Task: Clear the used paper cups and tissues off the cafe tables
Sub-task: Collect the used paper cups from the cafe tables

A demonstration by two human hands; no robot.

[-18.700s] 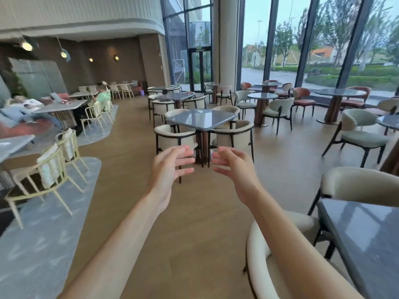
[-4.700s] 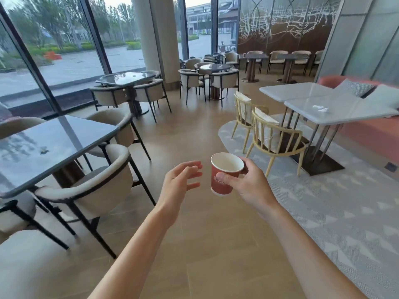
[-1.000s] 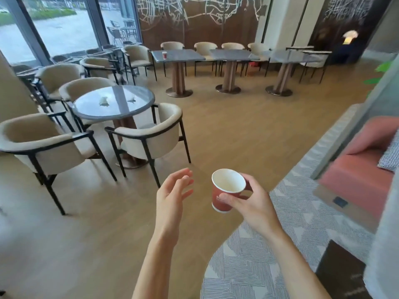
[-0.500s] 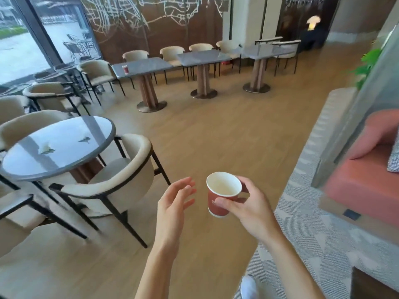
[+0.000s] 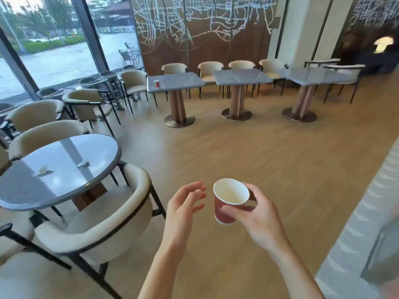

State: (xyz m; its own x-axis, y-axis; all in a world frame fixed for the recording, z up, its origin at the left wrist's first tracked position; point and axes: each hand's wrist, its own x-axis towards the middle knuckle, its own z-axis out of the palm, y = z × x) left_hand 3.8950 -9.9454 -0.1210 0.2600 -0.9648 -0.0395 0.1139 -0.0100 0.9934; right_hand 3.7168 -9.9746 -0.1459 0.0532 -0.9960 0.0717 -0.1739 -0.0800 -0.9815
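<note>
A wide stretch of bare wooden floor [image 5: 248, 152] lay open between the person and the row of square grey tables along the far wall. The right hand [image 5: 257, 214] held a red paper cup [image 5: 226, 203] out over that floor, thumb and fingers curled round its side, the cup nearly upright with its white mouth tipped slightly toward the person. The left hand [image 5: 185, 203] hung just beside it, empty, fingers loosely bent. On the glossy round table [image 5: 26, 190] to the left, two crumpled tissues [image 5: 44, 171] lay near its middle, well apart, cream padded chairs crowding its rim. A second red cup [image 5: 157, 83] stood upright near the left edge of the leftmost square table [image 5: 179, 82]
</note>
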